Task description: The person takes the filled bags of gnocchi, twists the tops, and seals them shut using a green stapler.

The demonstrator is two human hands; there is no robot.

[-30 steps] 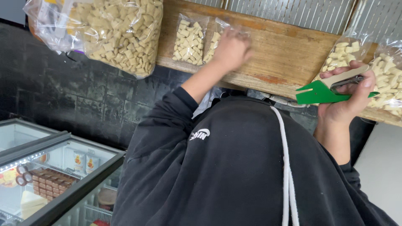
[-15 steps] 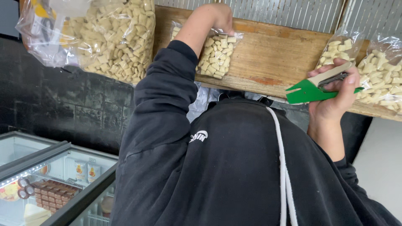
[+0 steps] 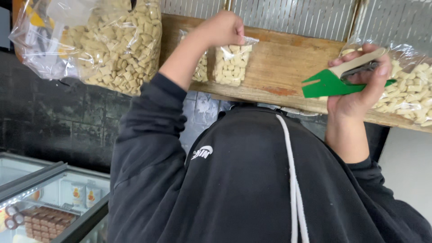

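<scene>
My left hand (image 3: pixel 221 28) is raised to a wooden board (image 3: pixel 279 67) and closed on the top of a small clear bag of pale snack pieces (image 3: pixel 231 64), which hangs below my fist. A second small bag (image 3: pixel 201 68) hangs just behind my forearm. My right hand (image 3: pixel 360 90) grips a green flat tool with a pale wooden handle (image 3: pixel 327 84), held against the board's lower edge beside another bag of pieces (image 3: pixel 411 90). My black hooded top (image 3: pixel 252 189) fills the lower view.
A large clear bag of the same pale pieces (image 3: pixel 103 42) hangs at the upper left. Corrugated metal sheet (image 3: pixel 292 15) runs above the board. A glass-topped freezer chest (image 3: pixel 49 198) with packaged goods stands at the lower left, before a dark tiled wall (image 3: pixel 54 121).
My left hand has closed on the top of the small bag and lifted it higher against the board. My right hand keeps the green tool in about the same place.
</scene>
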